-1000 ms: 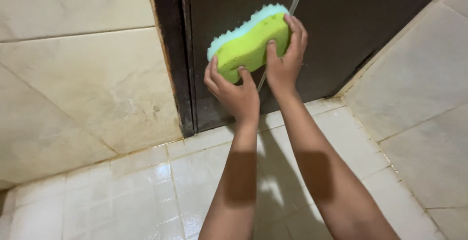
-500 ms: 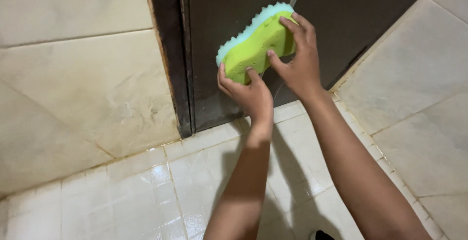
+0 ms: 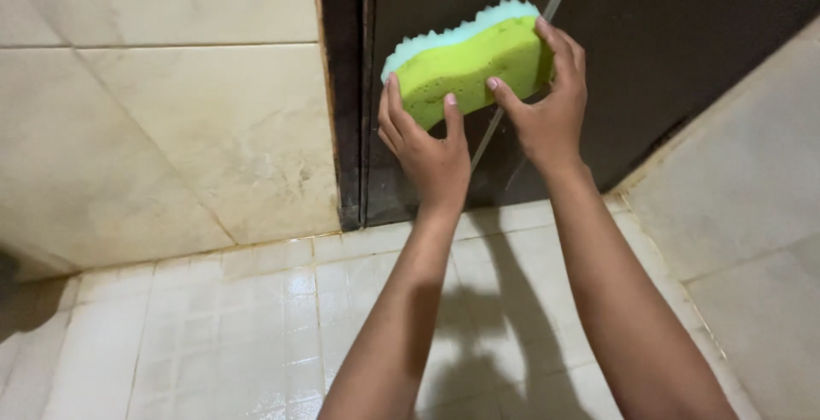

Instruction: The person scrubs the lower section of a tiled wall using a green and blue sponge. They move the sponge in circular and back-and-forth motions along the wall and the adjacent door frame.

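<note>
Left hand (image 3: pixel 431 151) and right hand (image 3: pixel 547 113) each grip closed on the green sponge (image 3: pixel 465 66) against the dark door (image 3: pixel 683 36).

The door (image 3: pixel 666 61) fills the upper right of the frame. Its frame post (image 3: pixel 346 96) stands at its left edge, top middle. The wall (image 3: pixel 162 104) is to the left of the post, in the upper left. Another wall (image 3: pixel 752 198) runs down the right side. The floor (image 3: pixel 256 335) lies along the bottom, in front of the door. The sponge (image 3: pixel 470 66) sits flat against the door, near the top middle. The left hand (image 3: pixel 427 142) is on its lower left part. The right hand (image 3: pixel 547 104) is on its right end.
</note>
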